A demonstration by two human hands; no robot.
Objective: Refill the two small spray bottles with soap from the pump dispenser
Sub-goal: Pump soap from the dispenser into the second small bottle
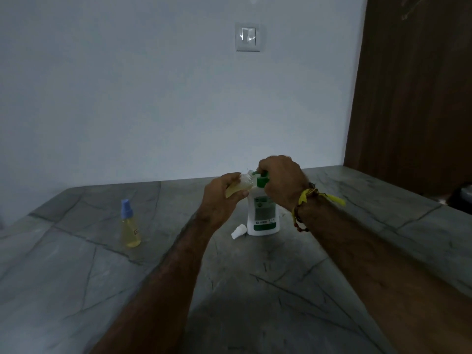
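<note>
Filling the second spray bottle at the pump, seen from the head camera. At left of centre, the capped spray bottle (130,224) stands upright on the stone counter (76,290), blue sprayer fitted and yellow liquid reaching well up its body; by its look this one is already filled and closed. Just left of the frame's middle, the left hand (221,200) is wrapped around the open spray bottle (241,185), fingers closed about its body, holding it tilted so the bare neck points right toward the green pump head (261,179). Yellowish soap already shows inside the held bottle. Below, a small white cap (239,231) lies on its side on the counter, just beside the base of the pump dispenser (263,215), which stands upright at centre. To the right, the right hand (279,181) covers the pump top, curled down over it; whether it is pressing at this instant cannot be told. A yellow thread wristband (306,196) circles that wrist.

To do the step well, the neck should probably sit directly under the spout, touching or nearly so, before each stroke. Short, slow presses would suit thick soap, letting it slide down rather than bridging the narrow opening. The main risk is soap running down the outside of the bottle onto the fingers. Leaving headroom would allow the sprayer stem to go back in without overflow.
</note>
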